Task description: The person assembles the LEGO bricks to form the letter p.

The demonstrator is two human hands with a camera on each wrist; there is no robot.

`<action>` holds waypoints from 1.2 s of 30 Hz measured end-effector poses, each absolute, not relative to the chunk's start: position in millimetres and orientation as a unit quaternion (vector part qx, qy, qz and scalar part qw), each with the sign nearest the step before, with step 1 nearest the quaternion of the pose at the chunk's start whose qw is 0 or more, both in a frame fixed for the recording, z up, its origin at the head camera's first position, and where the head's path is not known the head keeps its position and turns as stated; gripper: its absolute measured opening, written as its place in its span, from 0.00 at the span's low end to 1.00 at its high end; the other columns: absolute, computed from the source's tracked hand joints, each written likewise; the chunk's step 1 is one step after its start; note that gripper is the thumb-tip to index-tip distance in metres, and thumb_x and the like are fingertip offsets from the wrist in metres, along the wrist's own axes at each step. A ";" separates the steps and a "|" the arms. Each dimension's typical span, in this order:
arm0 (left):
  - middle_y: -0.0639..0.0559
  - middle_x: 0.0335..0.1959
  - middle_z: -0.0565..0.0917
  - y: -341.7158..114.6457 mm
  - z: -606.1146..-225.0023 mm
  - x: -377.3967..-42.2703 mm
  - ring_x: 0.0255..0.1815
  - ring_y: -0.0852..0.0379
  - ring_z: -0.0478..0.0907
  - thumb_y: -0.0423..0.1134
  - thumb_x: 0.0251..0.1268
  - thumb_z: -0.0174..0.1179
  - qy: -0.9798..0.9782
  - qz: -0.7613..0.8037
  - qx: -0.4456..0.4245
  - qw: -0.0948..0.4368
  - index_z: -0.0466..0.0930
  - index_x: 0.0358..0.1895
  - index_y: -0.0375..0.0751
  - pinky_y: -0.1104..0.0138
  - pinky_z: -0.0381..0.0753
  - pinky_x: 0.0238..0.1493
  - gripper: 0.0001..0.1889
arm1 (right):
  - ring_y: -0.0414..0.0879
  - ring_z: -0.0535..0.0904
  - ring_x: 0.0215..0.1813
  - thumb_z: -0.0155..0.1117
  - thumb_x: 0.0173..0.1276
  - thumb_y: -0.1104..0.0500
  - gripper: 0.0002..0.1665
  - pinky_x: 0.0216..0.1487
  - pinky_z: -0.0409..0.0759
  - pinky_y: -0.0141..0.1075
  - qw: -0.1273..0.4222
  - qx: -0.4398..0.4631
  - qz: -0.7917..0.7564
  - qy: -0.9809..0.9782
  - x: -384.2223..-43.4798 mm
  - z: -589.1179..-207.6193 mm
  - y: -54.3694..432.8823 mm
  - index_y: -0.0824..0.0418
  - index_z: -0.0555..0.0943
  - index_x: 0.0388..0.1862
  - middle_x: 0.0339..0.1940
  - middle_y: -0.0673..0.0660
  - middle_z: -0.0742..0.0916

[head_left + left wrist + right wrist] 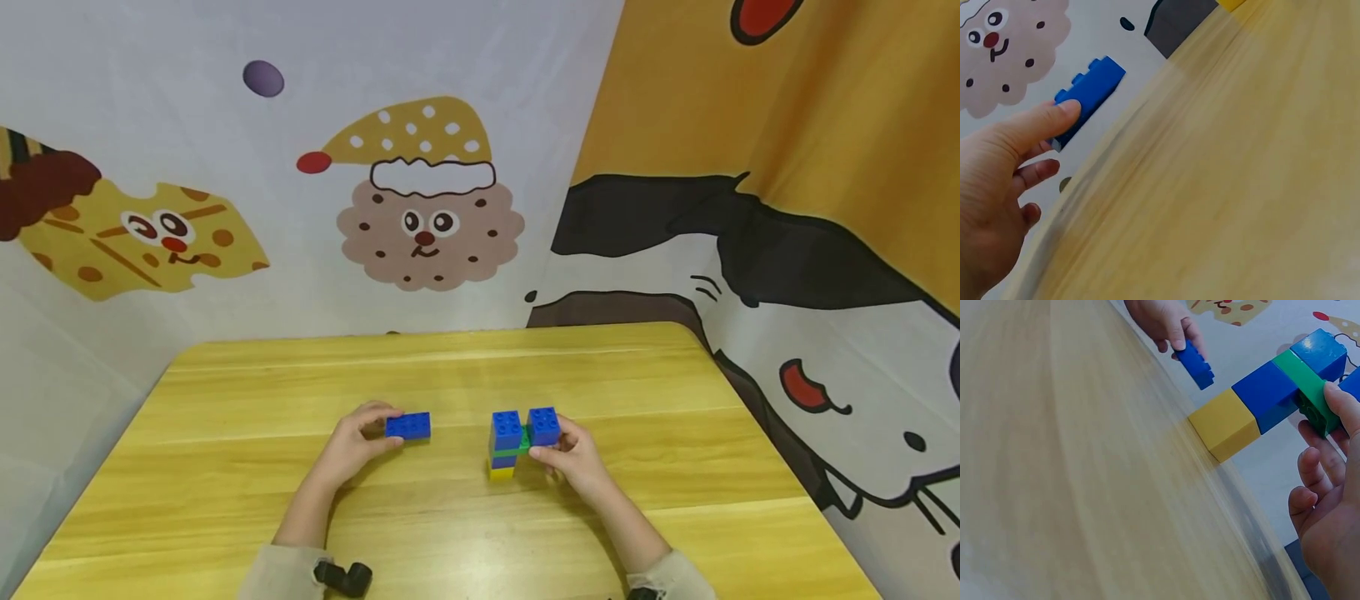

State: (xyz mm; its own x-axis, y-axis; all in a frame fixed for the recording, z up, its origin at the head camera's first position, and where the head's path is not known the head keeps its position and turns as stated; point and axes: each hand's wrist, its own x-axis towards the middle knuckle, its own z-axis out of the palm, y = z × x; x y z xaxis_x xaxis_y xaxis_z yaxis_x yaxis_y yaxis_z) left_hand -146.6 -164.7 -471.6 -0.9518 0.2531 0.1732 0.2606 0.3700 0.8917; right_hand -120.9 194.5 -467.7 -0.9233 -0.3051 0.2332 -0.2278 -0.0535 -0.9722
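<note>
My left hand [356,440] pinches a long blue brick [409,426] between thumb and fingers; its studs show in the left wrist view, with the thumb across the brick's side. To the right, my right hand [579,464] holds a joined block build by its right end. This build has a yellow block [1225,427] at the bottom, a blue block [1266,394] over it, then a green piece [1305,380] reaching sideways. Two blue blocks top the green piece, a left one [506,427] and a right one [543,425] under my right fingers. Whether the yellow block touches the table I cannot tell.
Both hands are over a wood-grain table [450,533] with rounded far corners. Behind it hangs a cloth [300,300] printed with cartoon figures, which continues along the right side. A black strap piece [343,577] sits at the left sleeve.
</note>
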 end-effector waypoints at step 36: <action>0.45 0.47 0.79 -105.2 -381.0 -112.5 0.51 0.51 0.73 0.26 0.53 0.69 -0.802 -0.536 -0.247 0.091 0.82 0.50 0.33 0.48 0.71 0.55 0.18 | 0.60 0.65 0.17 0.63 0.63 0.71 0.14 0.14 0.69 0.42 0.020 -0.200 -0.698 0.687 -123.9 -476.0 196.4 0.63 0.80 0.48 0.28 0.50 0.83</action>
State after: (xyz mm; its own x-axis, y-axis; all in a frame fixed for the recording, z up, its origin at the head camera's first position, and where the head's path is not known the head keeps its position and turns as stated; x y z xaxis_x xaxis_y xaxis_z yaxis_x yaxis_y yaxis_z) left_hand -112.5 -105.2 -381.0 -0.8617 0.2989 0.4100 0.4932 0.3041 0.8150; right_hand -123.9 196.4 -476.0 -0.9192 -0.3026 0.2521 -0.2474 -0.0545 -0.9674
